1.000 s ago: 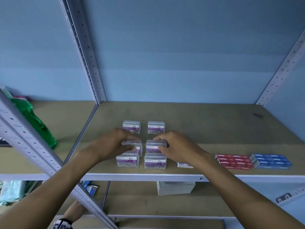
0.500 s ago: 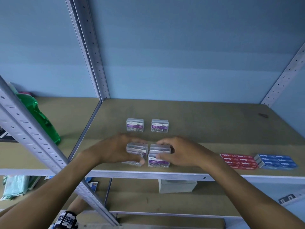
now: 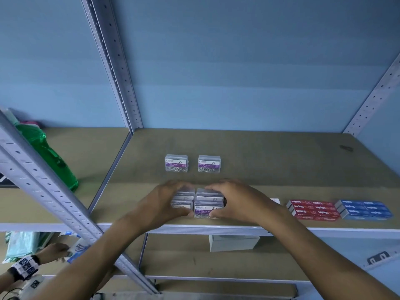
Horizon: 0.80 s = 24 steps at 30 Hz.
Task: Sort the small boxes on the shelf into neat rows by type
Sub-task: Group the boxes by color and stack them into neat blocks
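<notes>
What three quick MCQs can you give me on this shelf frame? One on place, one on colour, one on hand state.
1. Where do the red staple boxes sit relative to the blue staple boxes?
A. On the left as seen in the head view
B. Behind them
C. Stacked on top of them

2. What colour is the label band on the two paper clip boxes at the back?
A. Orange
B. Purple
C. Yellow

3. What are the left hand and right hand doing?
A. Both hang idle away from the shelf
B. Only the right hand touches a box
C. Each has a grip on clear paper clip boxes at the front edge

Answers: 1 A, the red group lies beside the blue one, nearer the hands. 2 B, the PAPER CLIP band reads purple. 3 C, fingers and thumbs curl round both stacks.
</notes>
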Available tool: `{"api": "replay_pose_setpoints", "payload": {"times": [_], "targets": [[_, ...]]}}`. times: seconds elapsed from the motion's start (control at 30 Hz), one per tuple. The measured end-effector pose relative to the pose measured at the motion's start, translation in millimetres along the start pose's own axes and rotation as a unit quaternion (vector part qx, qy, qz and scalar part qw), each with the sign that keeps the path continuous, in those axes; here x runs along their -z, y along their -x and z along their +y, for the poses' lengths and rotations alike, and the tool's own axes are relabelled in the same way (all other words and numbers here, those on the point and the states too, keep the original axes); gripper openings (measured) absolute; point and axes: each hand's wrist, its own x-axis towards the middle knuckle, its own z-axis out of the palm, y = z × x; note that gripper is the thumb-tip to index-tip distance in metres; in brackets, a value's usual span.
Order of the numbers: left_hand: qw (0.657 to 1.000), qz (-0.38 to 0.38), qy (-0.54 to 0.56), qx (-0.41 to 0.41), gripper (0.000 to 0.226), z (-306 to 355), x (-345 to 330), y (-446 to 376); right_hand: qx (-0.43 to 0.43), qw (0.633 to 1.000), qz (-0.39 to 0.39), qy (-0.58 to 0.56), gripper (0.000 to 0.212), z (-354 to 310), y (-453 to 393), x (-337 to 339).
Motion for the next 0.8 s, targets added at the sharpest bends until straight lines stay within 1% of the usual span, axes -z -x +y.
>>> {"api": "replay_pose_setpoints", "payload": {"times": [0.13,0.23,0.4,0.53,0.6,0.63,0.7,0.8], "targets": [[1.000,0.016,-0.002,-0.001,0.054,-0.6,-19.0,7.1,0.001,1.000,0.005,-0.001,0.063,-1.6,1.5,-2.7],[1.000,0.030,-0.004,-0.005,0.058,0.0,-23.5,6.9,0.006,1.000,0.005,0.003,0.062,-2.2,1.4,-4.0],[1.000,0.019,-0.007,-0.006,0.061,-3.4,-22.6,8.9,0.011,1.000,0.016,-0.008,0.061,-0.7,2.2,-6.7],[1.000,0.013,-0.013,-0.012,0.069,0.8,-16.9,8.6,0.021,0.999,0.017,-0.024,0.070,-0.3,4.4,-0.5],[1.000,0.029,-0.011,0.002,0.067,3.4,-7.6,5.1,0.012,0.999,0.025,-0.035,0.079,1.3,2.6,9.7],[0.999,0.050,-0.014,0.015,0.063,2.3,-1.1,1.0,0.006,0.999,0.037,-0.036,0.080,3.3,-1.4,15.3],[0.995,0.087,-0.035,0.024,0.057,-6.3,13.9,-13.9,-0.003,0.998,0.064,-0.027,0.074,10.0,-16.9,24.2],[0.991,0.102,-0.079,0.020,0.051,-30.8,30.2,-42.8,-0.023,0.996,0.087,-0.001,0.066,22.1,-49.9,28.2]]}}
